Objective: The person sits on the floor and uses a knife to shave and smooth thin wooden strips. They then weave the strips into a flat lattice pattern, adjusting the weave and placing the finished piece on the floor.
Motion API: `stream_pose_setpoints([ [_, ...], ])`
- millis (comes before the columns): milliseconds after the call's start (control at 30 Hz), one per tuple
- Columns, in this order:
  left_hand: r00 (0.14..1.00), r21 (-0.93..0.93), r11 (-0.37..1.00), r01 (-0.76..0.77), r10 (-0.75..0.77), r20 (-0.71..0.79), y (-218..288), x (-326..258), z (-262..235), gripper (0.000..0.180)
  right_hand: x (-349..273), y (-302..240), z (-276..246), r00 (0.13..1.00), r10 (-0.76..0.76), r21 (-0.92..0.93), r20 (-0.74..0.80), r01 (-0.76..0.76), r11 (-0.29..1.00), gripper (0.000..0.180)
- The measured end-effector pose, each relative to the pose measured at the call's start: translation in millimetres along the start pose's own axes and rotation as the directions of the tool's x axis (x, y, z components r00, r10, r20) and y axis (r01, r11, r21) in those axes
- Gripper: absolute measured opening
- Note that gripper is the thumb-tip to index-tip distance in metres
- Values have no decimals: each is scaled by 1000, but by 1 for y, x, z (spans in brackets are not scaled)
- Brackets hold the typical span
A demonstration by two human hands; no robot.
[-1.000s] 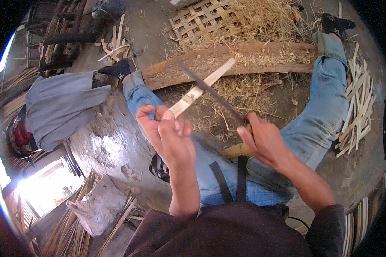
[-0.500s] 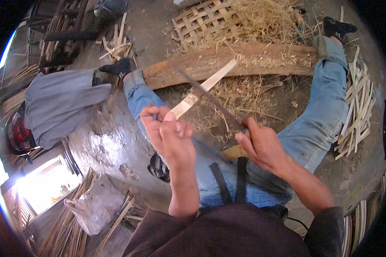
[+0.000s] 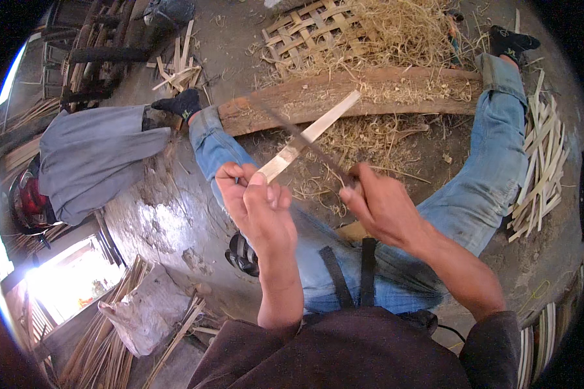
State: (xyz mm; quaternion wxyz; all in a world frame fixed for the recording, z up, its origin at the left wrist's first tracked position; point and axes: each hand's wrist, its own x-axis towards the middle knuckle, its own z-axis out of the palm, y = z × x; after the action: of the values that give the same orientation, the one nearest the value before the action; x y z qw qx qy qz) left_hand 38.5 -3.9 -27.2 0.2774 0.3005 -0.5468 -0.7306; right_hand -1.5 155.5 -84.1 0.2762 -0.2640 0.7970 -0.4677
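Midair above a seated person's lap, a slim, flat strip of pale wood [image 3: 334, 117] slants up and away to the right, its far tip overlapping the floor-level plank in view. The left hand [image 3: 259, 214] pinches the strip's near end between thumb and curled fingers. A long, narrow, dark metal blade [image 3: 322, 155] crosses the strip near its middle; blur makes it hard to say whether the two are touching. The right hand [image 3: 384, 207] is closed around the blade's near end, thumb laid along it.

Beyond the hands, a long, thick brown wooden plank [image 3: 259, 117] spans the space between the ankles, its right half strewn with curled yellowish shavings [image 3: 402, 35] that also heap behind it. Beside that heap lies an open-weave panel of flat tan strips [image 3: 298, 42]. The person's legs, in faded blue jeans [image 3: 483, 168] with rolled cuffs, spread wide to either side, feet in dark socks [image 3: 514, 43]. Outside the right leg, a loose pile of pale, narrow strips [image 3: 542, 165] rests on the grey floor [image 3: 467, 285]. To the left hang folds of grey cloth [image 3: 97, 155]; at lower left, a crumpled whitish sack [image 3: 143, 314] lies against thin brown sticks [image 3: 97, 337].
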Motion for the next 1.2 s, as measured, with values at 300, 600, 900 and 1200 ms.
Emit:
stream_pose_setpoints([
  [300, 999, -24, 999, 30, -29, 16, -2, 0, -11, 27, 2, -22, 6, 995, -96, 12, 24, 96, 995, 35],
  [600, 992, 65, 990, 127, -126, -27, 1, -1, -24, 14, 2, -24, -2, 994, 21, -29, 110, -18, 999, 35],
  [900, 994, 197, 976, 94, -102, 33, -3, -1, -25, 22, -10, -36, -15, 974, 68, 37, 218, -78, 996, 35],
  [1200, 998, 329, 944, 39, -56, 41, -3, -12, -22, 21, -20, -34, -9, 989, 55, -102, 134, -41, 994, 34],
])
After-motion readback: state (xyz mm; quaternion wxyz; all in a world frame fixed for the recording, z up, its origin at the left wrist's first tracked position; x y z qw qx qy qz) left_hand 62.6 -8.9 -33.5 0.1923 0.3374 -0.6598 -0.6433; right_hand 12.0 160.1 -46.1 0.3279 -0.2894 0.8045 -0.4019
